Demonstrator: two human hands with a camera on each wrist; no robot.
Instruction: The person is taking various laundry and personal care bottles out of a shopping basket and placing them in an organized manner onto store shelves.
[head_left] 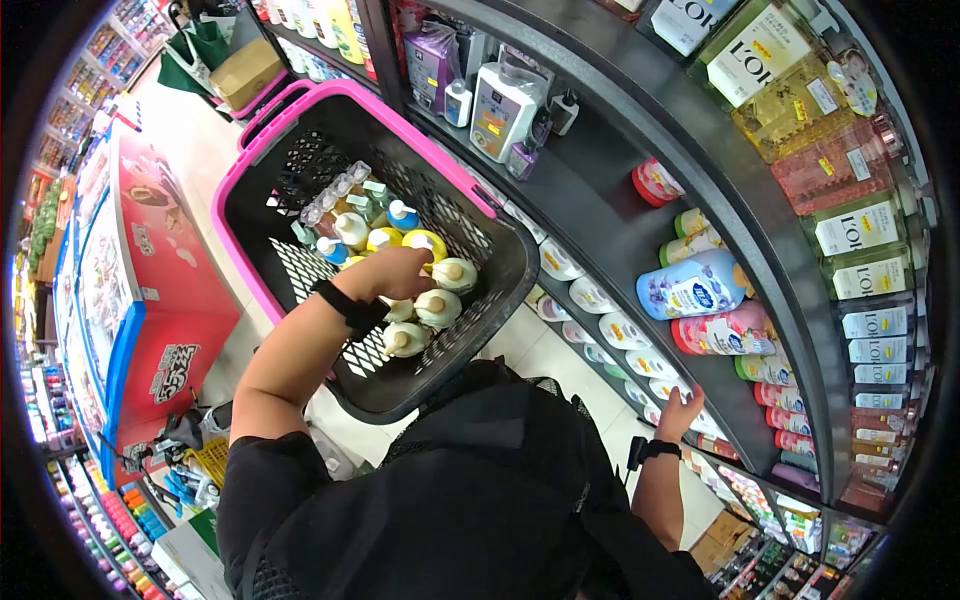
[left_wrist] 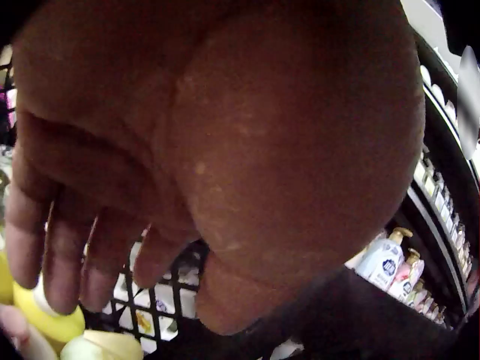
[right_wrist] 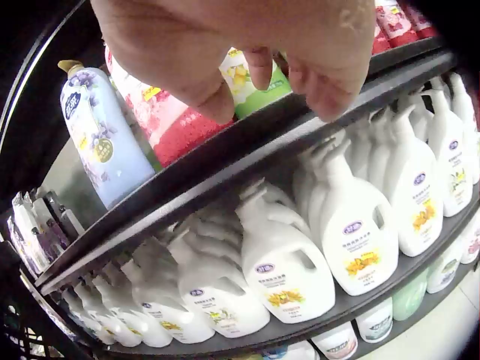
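Observation:
Over the black shopping basket with a pink rim point(head_left: 228, 210), my left hand point(head_left: 398, 272) reaches down among several upright bottles. Its fingers hang loosely extended in the left wrist view, tips close by a yellow bottle point(left_wrist: 60, 321). Around it in the basket stand pale cream-topped bottles point(head_left: 437, 308), blue-topped bottles point(head_left: 402, 215) and a row of clear-capped ones point(head_left: 338, 190). My right hand point(head_left: 680, 412) hovers at the shelf edge, fingers loosely bent and holding nothing. Beyond it in the right wrist view are a red-and-pink bottle point(right_wrist: 176, 120) and a green-and-white one point(right_wrist: 259, 90).
A blue flower-printed pump bottle point(head_left: 690, 285) leans on the middle shelf. White pump bottles point(right_wrist: 289, 289) line the shelf below, and large clear-coloured bottles point(head_left: 840, 165) fill the upper one. A red chest freezer point(head_left: 175, 290) stands across the aisle, left of the basket.

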